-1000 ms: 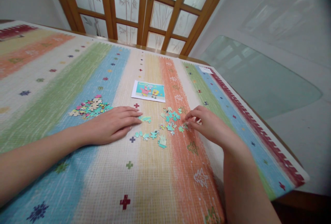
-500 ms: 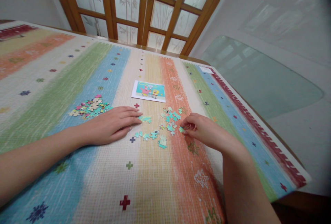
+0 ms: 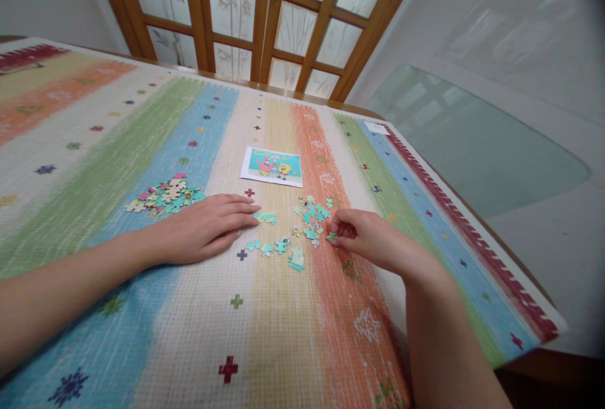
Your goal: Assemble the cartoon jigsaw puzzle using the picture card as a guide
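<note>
Pinched between the fingertips of my right hand (image 3: pixel 359 232) is a small puzzle piece (image 3: pixel 332 237), just right of a loose cluster of turquoise puzzle pieces (image 3: pixel 312 215). My left hand (image 3: pixel 217 227) lies flat on the cloth with fingers stretched out, its fingertips touching or very near a short joined strip of pieces (image 3: pixel 266 217). Between the hands and nearer to me are several more pieces, among them a pale and turquoise group (image 3: pixel 297 258). Part of the strip may be hidden under my left fingertips.
A printed cartoon picture (image 3: pixel 273 166) lies beyond the pieces. Left of it, behind my left hand, is a heap of mixed puzzle pieces (image 3: pixel 167 196). A striped tablecloth (image 3: pixel 198 346) covers the table. Wooden glazed doors (image 3: pixel 265 18) stand past the far edge.
The piece in my right fingertips has turned or tilted slightly, and the right fingers have shifted a little. My left hand stays where it was.
</note>
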A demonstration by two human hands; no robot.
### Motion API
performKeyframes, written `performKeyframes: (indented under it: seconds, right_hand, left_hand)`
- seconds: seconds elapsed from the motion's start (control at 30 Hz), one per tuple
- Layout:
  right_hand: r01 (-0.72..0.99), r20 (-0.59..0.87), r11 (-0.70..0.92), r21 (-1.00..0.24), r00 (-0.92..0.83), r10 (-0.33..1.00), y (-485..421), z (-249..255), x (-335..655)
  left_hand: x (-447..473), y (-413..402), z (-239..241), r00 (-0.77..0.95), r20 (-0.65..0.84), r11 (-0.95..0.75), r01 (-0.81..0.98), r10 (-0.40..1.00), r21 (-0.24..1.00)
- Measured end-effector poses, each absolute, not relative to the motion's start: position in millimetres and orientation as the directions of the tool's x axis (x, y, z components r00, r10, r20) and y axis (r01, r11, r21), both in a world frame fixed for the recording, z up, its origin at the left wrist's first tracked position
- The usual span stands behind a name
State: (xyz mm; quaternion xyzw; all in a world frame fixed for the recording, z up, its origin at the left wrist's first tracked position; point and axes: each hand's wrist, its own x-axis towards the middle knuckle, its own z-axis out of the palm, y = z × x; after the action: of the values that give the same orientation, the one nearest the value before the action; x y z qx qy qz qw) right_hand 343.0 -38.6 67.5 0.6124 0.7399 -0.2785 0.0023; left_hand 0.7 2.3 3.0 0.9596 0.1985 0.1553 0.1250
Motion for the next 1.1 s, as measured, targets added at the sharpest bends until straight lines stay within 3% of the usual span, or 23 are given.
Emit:
performKeyframes:
  seconds: [0.17,0.3,0.5,0.63,0.77,0.83,0.97,1.1]
  right_hand:
    - [0.876,-0.334,0.083,-0.476,-0.267,0.904,-36,65,344]
    - [0.801,-0.238,0.107,-0.588,-0.298,0.924,-34,65,343]
    - [0.513,-0.183,-0.037,-0.857,-0.237,0.954,-29,55,327]
    - [0.35,-0.238,-0.165,-0.922,-0.178,0.955,-27,47,312]
    - [0.254,-0.191,-0.139,-0.957,-0.192,0.963,-26,36,301]
    - [0.279,-0.127,-0.071,-0.958,-0.188,0.974,-25,29,296]
    - [0.487,0.016,0.082,-0.87,-0.14,0.99,-21,19,284]
    - [0.573,0.028,0.069,-0.817,-0.08,0.996,-17,15,273]
  left_hand:
    - [1,3,2,0.87,0.242,-0.885,0.351,0.429,0.307]
    - [1,3,2,0.875,0.236,-0.889,0.35,0.422,0.295]
    - [2,2,2,0.873,0.251,-0.902,0.366,0.418,0.23]
    - [4,1,2,0.887,0.215,-0.91,0.376,0.408,0.178]
    - [11,-4,5,0.879,0.198,-0.898,0.402,0.433,0.181]
    - [15,-6,6,0.874,0.187,-0.89,0.416,0.448,0.187]
    - [20,-7,5,0.877,0.164,-0.889,0.429,0.452,0.157]
    - [21,-6,1,0.879,0.138,-0.889,0.441,0.456,0.125]
